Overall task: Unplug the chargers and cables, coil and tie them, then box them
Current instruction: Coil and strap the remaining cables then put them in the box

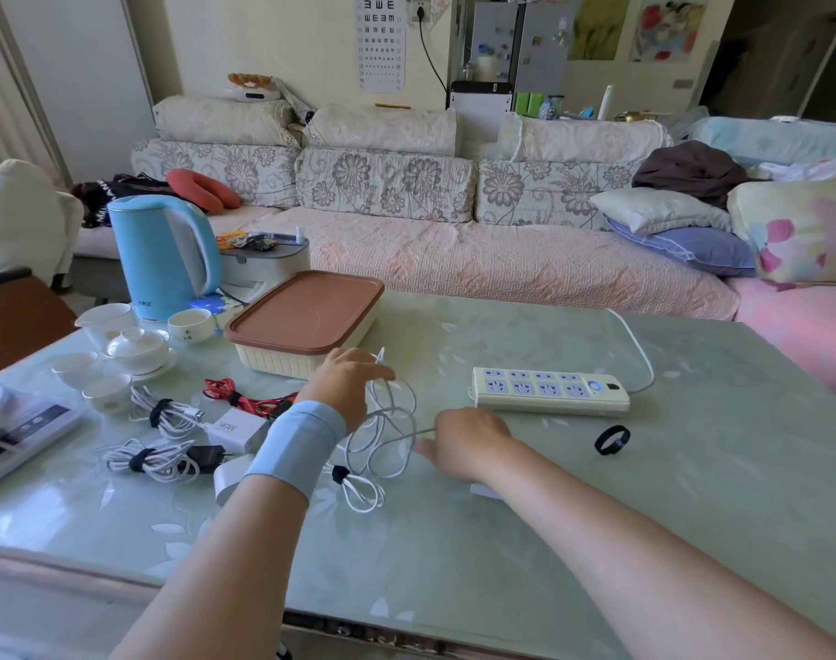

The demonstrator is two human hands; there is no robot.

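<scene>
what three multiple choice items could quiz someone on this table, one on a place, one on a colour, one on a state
1. Where does the loose black strap ring lie?
A. on the sofa
B. on the glass table, near the cream multi-socket power strip
C. inside a teacup

2. What colour is the lid of the cream ribbed plastic box?
A. brown
B. blue
C. black

3. What state is the power strip in?
A. two chargers plugged in
B. every visible socket empty
C. covered by a cloth

Answers: 1 B, the ring sits on the table just in front of the strip. 2 A, the closed lid is reddish brown. 3 B, no plug sits in any socket, while the left hand and right hand hold the loosely looped thin white cable beside it.
</scene>
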